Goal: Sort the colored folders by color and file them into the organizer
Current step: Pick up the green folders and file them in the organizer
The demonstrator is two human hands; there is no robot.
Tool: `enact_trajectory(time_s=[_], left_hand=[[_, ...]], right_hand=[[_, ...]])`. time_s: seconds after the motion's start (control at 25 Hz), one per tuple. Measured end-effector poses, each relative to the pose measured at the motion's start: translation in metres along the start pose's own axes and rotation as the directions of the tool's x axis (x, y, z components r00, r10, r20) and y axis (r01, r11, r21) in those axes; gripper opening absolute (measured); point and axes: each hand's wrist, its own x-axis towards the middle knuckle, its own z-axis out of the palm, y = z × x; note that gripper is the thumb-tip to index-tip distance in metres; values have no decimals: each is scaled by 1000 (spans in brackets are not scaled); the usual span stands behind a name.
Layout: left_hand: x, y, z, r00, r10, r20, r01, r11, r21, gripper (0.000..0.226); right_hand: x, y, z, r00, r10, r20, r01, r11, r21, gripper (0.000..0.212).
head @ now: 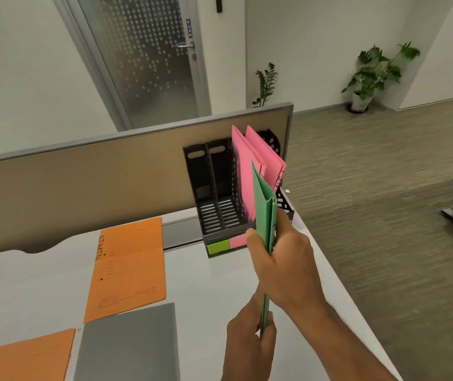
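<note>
I hold a green folder (264, 204) edge-on and upright, just in front of the black organizer (214, 193). My right hand (283, 265) grips its middle; my left hand (250, 350) pinches its lower end. Two pink folders (258, 160) stand in the organizer's right slot, above a pink label (238, 240). The two slots left of them hold nothing; a green label (217, 247) marks the middle one. An orange folder (129, 268) lies flat on the desk, a second orange folder (25, 356) at the lower left, and a grey folder (129, 345) between them.
The white desk (206, 284) ends at a beige partition (96, 171) behind the organizer. Its right edge runs diagonally beside my right arm, with carpet beyond. Two potted plants (373, 75) and a glass door (148, 56) stand further back.
</note>
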Motion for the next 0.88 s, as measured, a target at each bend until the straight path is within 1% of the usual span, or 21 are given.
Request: enact_trajectory(time_s=[0.08,0.2,0.32,0.4,0.48,0.6,0.72,0.88], left_hand=[[4,3,6,993,25,113,-28,999,21,49],[20,4,13,964,72,255,-80,997,19,65],[39,17,23,929,113,353,-124,992,8,69],[52,27,32,908,117,402,-150,987,53,71],[69,39,43,905,108,411,-167,980,111,71],[102,60,62,926,94,366,-156,977,145,71],[143,80,81,951,61,303,-105,986,129,73],[194,96,94,970,50,237,-78,991,111,78]], right_hand=[[3,7,-20,998,29,-62,-31,999,-18,30],[9,11,-45,990,25,-140,-31,999,-40,28],[25,17,-62,979,15,-206,-36,994,-100,21],[40,24,-67,974,25,-226,-59,988,-144,27],[59,31,-73,975,13,-221,-52,983,-173,35],[92,35,-80,982,-34,-187,5,988,-155,39],[127,40,-85,976,-112,-187,91,989,-117,47],[164,44,-88,964,-208,-167,197,977,-79,57]])
